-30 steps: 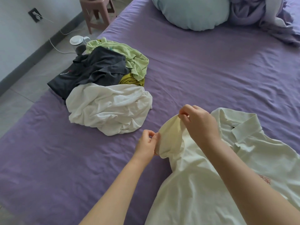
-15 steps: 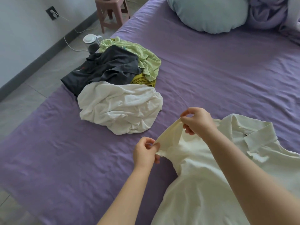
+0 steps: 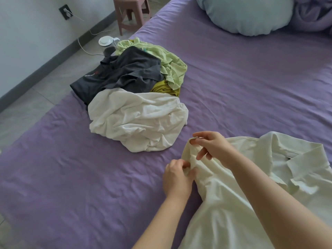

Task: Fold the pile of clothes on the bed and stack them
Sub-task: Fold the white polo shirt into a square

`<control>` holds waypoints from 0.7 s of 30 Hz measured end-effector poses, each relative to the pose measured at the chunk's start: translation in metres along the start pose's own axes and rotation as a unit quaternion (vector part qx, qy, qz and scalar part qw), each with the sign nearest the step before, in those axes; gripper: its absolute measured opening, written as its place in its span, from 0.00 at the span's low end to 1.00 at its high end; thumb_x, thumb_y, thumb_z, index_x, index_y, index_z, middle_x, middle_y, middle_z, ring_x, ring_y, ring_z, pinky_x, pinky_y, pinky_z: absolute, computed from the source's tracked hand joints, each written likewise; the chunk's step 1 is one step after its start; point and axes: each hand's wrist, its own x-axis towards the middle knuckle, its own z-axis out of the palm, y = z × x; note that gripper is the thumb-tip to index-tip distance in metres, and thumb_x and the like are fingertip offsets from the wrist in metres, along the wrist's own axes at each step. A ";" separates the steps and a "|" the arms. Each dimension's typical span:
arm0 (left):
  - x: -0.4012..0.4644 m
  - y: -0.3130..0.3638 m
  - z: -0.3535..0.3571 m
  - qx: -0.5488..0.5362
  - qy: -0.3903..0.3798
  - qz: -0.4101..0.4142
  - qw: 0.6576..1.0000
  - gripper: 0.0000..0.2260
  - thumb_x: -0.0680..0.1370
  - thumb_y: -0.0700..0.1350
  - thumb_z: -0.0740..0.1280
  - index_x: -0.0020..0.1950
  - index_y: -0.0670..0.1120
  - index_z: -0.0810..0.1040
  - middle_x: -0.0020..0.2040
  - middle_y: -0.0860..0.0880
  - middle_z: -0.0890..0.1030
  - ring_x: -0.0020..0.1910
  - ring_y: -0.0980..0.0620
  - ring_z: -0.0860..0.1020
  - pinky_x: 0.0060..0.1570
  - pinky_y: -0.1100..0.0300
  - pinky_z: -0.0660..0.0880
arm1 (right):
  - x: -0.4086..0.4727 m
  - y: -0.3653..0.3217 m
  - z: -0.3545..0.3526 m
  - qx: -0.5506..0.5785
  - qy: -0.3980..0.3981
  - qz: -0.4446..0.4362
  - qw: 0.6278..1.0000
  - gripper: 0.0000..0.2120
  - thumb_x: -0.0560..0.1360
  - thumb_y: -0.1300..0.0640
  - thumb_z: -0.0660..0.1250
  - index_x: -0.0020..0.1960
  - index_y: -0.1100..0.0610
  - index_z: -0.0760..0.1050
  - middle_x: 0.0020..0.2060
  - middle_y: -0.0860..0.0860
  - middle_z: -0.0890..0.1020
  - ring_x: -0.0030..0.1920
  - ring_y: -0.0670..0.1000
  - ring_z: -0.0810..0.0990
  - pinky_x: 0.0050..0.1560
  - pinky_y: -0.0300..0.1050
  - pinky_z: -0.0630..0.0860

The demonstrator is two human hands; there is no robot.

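While our left hand [image 3: 177, 174] and right hand [image 3: 212, 146] are both pinching the sleeve of the pale collared shirt [image 3: 251, 186] lying on the bed [image 3: 251, 78], we are leaving the crumpled pile [image 3: 136, 97] beside it unfolded, with nothing stacked.

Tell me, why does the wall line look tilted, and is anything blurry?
In the head view, the wide lens slants the baseboard; soft daylight, no glare; the pale shirt and both hands look slightly soft, the clothes pile clear.
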 end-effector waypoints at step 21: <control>0.036 0.018 -0.006 0.042 0.037 0.092 0.994 0.13 0.77 0.41 0.67 0.61 0.42 0.76 0.60 0.47 0.76 0.62 0.47 0.71 0.63 0.61 0.62 | 0.029 0.054 -0.079 -0.428 0.173 -0.096 0.882 0.17 0.81 0.57 0.55 0.69 0.52 0.69 0.67 0.49 0.73 0.70 0.51 0.67 0.69 0.53 0.56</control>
